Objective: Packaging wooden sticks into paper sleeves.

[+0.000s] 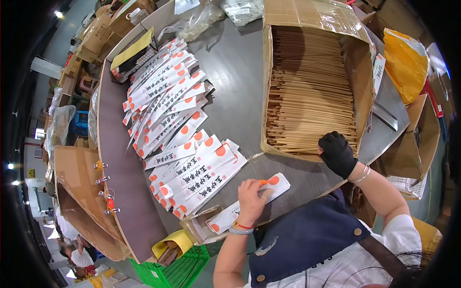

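Note:
My left hand (pixel 253 199), an orange cover on one fingertip, is closed over a stack of white paper sleeves (pixel 223 218) with orange-red dots, near the table's front edge. In a black fingerless glove, my right hand (pixel 338 154) is curled at the near right corner of a cardboard box (pixel 307 13). Its fingertips meet the wooden chopsticks (pixel 312 96) that fill the box; whether it grips any is hidden. Left of centre lies a large spread of similar paper sleeves (pixel 165 98), with a nearer group (pixel 204 175) fanned out beside my left hand.
A small open carton (pixel 194 231) sits at the table's front edge by the sleeve stack. Below it are a yellow container (pixel 177 240) and a green crate (pixel 177 269). Plastic bags (pixel 199 24) lie at the back; a yellow bag (pixel 403 60) and open carton (pixel 408 144) stand right.

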